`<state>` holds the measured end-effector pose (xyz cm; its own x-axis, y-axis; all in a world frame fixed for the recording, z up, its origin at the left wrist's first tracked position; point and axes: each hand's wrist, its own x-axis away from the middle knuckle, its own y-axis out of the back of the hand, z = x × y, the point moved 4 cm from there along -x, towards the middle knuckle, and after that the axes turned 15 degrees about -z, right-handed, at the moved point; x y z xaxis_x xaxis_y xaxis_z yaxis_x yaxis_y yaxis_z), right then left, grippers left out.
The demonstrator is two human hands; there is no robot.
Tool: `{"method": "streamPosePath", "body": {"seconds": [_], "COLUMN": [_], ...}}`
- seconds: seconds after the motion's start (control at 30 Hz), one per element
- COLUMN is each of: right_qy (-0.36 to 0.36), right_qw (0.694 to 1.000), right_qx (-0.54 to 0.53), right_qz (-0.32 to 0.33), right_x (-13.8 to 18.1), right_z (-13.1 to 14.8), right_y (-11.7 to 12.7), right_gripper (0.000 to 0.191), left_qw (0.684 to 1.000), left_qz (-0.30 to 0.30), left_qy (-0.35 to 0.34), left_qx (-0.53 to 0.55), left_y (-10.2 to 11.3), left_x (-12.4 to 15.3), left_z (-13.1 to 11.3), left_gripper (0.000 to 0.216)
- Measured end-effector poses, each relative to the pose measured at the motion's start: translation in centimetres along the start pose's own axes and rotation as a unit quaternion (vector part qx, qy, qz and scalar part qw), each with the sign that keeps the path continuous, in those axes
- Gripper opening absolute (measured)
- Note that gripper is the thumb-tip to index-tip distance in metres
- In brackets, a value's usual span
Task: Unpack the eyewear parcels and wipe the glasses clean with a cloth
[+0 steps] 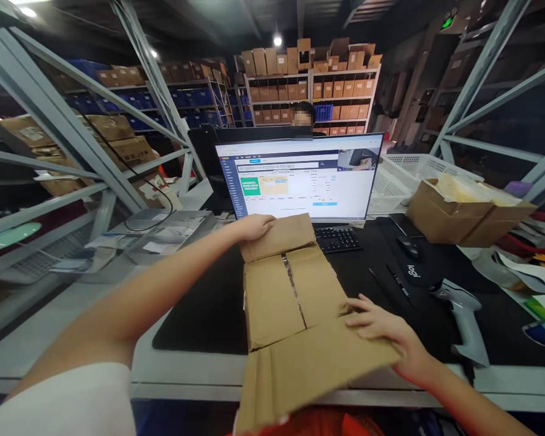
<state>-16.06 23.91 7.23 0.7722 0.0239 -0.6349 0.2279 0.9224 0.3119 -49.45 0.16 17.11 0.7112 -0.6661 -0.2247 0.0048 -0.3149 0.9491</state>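
Note:
A brown cardboard box (277, 297) lies in front of me on the black desk mat, its far and near flaps folded outward. Dark printed tape runs along the seam between its two middle panels. My left hand (255, 226) grips the left edge of the far flap, just below the monitor. On the right, my right hand (384, 330) holds the near flap at its corner, fingers spread over the top of the cardboard. That flap slants toward me over the desk's front edge.
Behind the box stand a monitor (300, 181) and keyboard (338, 240). To the right are a mouse (407, 246), a pen (398, 283), a barcode scanner (465, 321) and an opened carton (449, 212). Metal posts frame both sides. A person (303, 114) is beyond the monitor.

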Motion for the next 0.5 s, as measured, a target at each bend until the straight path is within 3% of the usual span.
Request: {"method": "streamPosePath", "body": {"seconds": [0.13, 0.23, 0.3, 0.4, 0.5], "right_qy": [0.035, 0.056, 0.045, -0.005, -0.082], "right_qw": [0.989, 0.972, 0.972, 0.976, 0.963], "right_qx": [0.131, 0.193, 0.182, 0.145, 0.152], "right_qz": [0.066, 0.119, 0.139, 0.160, 0.205], "right_x": [4.1, 4.9, 3.4, -1.3, -7.2], "right_z": [-1.6, -1.6, -0.5, 1.7, 2.4], "right_y": [0.3, 0.6, 1.3, 2.3, 1.6], "right_gripper": [0.046, 0.063, 0.058, 0.042, 0.033], "left_qw": [0.999, 0.998, 0.995, 0.986, 0.976], "left_qz": [-0.014, -0.022, -0.060, -0.138, -0.133], "left_qy": [0.011, -0.007, -0.026, -0.060, -0.157], "left_qx": [0.029, 0.062, 0.071, 0.074, 0.076], "left_y": [-4.6, -6.6, -5.8, -2.5, -0.4], "left_x": [0.7, 1.3, 1.6, 3.0, 6.8], "left_z": [0.9, 0.3, -0.4, -2.4, -6.6], "left_gripper": [0.049, 0.036, 0.031, 0.033, 0.029]}}
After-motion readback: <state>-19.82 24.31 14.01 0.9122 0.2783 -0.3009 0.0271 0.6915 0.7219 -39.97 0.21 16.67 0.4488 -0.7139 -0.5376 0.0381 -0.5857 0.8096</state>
